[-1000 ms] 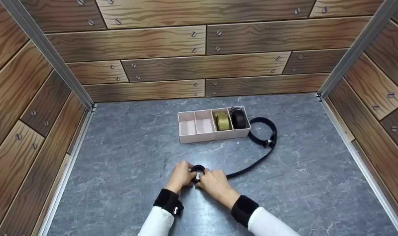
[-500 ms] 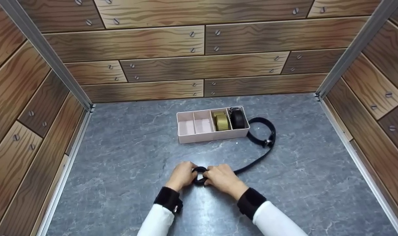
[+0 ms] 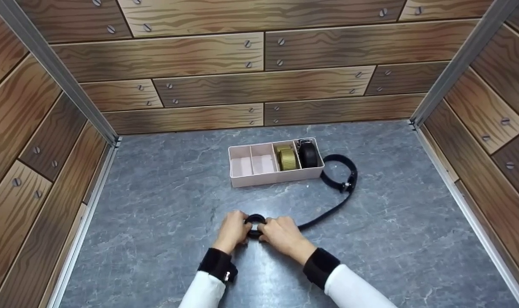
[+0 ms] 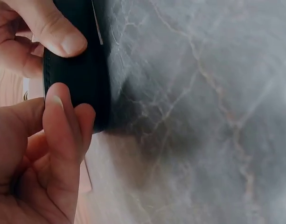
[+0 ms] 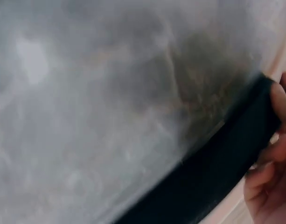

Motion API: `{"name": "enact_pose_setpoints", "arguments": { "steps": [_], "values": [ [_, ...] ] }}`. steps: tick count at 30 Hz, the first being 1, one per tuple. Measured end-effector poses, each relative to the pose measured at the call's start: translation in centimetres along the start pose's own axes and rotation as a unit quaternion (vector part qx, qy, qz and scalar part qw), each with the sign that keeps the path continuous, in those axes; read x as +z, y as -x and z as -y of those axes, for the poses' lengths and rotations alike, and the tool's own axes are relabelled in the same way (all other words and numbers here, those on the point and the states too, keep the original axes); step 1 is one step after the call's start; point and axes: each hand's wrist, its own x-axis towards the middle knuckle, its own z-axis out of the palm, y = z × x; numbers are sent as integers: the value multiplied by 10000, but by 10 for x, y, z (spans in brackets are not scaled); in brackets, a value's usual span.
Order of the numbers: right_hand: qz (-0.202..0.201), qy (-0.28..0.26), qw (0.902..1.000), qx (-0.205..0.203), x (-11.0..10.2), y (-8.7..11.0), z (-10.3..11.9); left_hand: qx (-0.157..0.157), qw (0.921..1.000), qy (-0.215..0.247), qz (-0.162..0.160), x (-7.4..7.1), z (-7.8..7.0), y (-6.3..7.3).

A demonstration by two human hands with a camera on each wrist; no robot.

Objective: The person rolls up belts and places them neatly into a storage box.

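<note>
A long black belt (image 3: 323, 217) lies on the grey marbled surface. Its near end is rolled into a small upright coil (image 3: 255, 217). My left hand (image 3: 231, 232) pinches the coil's left side, and my right hand (image 3: 284, 236) grips its right side where the strap runs off. Farther off, the belt's other end forms a wider loop (image 3: 351, 164) with a metal buckle (image 3: 346, 186). Close up in the left wrist view, fingers and a thumb press the black band (image 4: 75, 74). The right wrist view shows the strap (image 5: 203, 163) running diagonally to fingers at the edge.
Behind the hands stands a pale pink box (image 3: 259, 177) with several compartments. A gold-coloured roll (image 3: 288, 159) and a rolled black belt (image 3: 308, 155) sit in its right compartments; the left two hold nothing. Wood-patterned walls (image 3: 208, 87) enclose the back and sides.
My right hand shifted right along the strap, then came back left to the coil. The left hand stayed at the coil's left side. The box and far loop have not moved.
</note>
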Motion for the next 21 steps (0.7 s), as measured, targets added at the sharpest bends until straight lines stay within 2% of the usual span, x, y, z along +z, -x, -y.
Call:
{"name": "enact_pose_setpoints", "arguments": {
  "steps": [4, 7, 9, 12, 16, 19, 21],
  "values": [
    [231, -76, 9996, -110, -5, 1, -8, 339, 9985, -370, 201, -3, 1, -3],
    [180, -22, 9997, -165, -5, 1, -9, 436, 9979, -379, 288, -2, 2, -4],
    [70, 22, 9999, -155, -3, 2, -7, 342, 9988, -284, 196, 0, 2, -2],
    [-174, 104, 9998, -34, 1, 3, -1, 87, 9999, -32, -100, 4, -1, 1],
    [-449, 71, 9988, 162, 5, 4, 6, -150, 9987, 62, -476, 8, -6, 5],
    [-381, -116, 9990, 187, 4, 5, 6, -286, 9978, -31, -591, 9, -10, 6],
    [-165, -241, 9995, 125, 1, 6, 3, -392, 9976, -71, -574, 9, -13, 4]
  ]
}}
